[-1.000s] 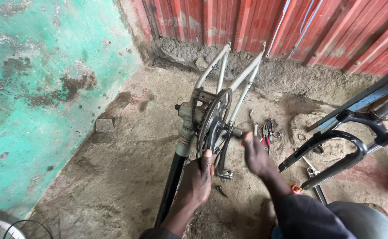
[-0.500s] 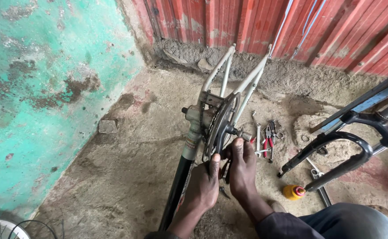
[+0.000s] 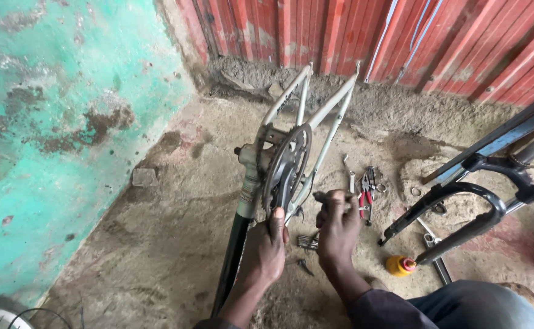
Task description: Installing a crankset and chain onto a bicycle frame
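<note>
Bike frame [image 3: 316, 116] is lying upside down on the dirt floor [image 3: 157, 244], its pale stays pointing toward the red corrugated wall [image 3: 340, 30], its dark tube running down toward the bottom edge of the view. The chainring [image 3: 286, 166] is standing on edge at the frame's middle.

Left hand [image 3: 266, 253] is gripping the lower rim of the chainring — fingers curled, thumb pressing against the teeth. Right hand [image 3: 339, 226] is closing around a crank arm [image 3: 323, 197] just right of the chainring, fingers wrapped tight on it; whether the arm is joined to the frame there, cannot tell.

Loose on the floor right of the hands: red-handled pliers [image 3: 364, 186], a spanner [image 3: 349, 175], a few small metal bits. A yellow bottle [image 3: 397, 265] with a red cap is lying near the person's knee. A black fork [image 3: 462, 213] is slanting across the right side — a blue tube [image 3: 511, 134] above it. Peeling green wall [image 3: 53, 122] is filling the left.
</note>
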